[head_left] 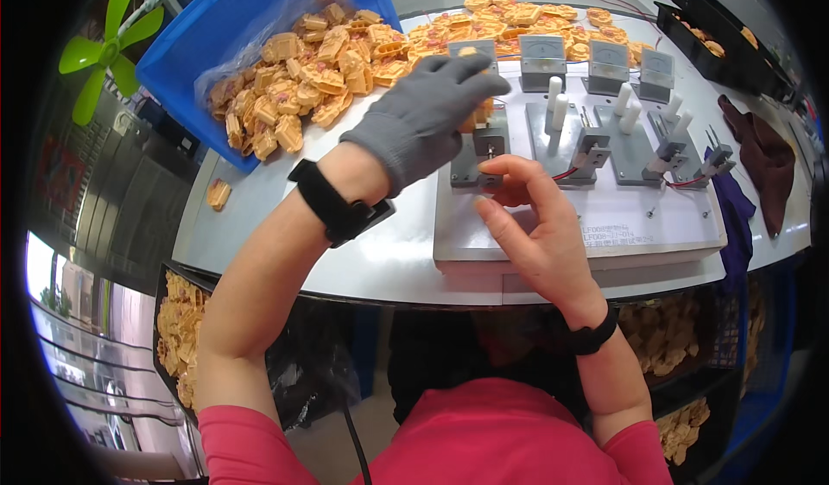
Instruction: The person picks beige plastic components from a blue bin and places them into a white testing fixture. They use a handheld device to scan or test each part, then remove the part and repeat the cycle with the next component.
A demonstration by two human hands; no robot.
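Note:
My left hand (423, 109), in a grey knit glove, reaches over the leftmost grey test fixture (464, 174). Its fingers are closed on a tan plastic part (476, 119), mostly hidden beneath them. Bare, my right hand (544, 230) is at the near end of that same fixture. Thumb and forefinger close around its small grey end block (490, 179); the other fingers curl behind. Behind my left fingers stands a panel meter (471, 48), partly covered. The fixture sits on a white base board (553, 241).
To the right are more fixtures with white posts (560, 112) and meters (542, 60). A blue bin (186, 88) spills tan parts (298, 79) at the left; others are heaped (518, 20) behind. A black tray (717, 44) and brown cloth (764, 161) lie right. One loose part (218, 194) is near the left edge.

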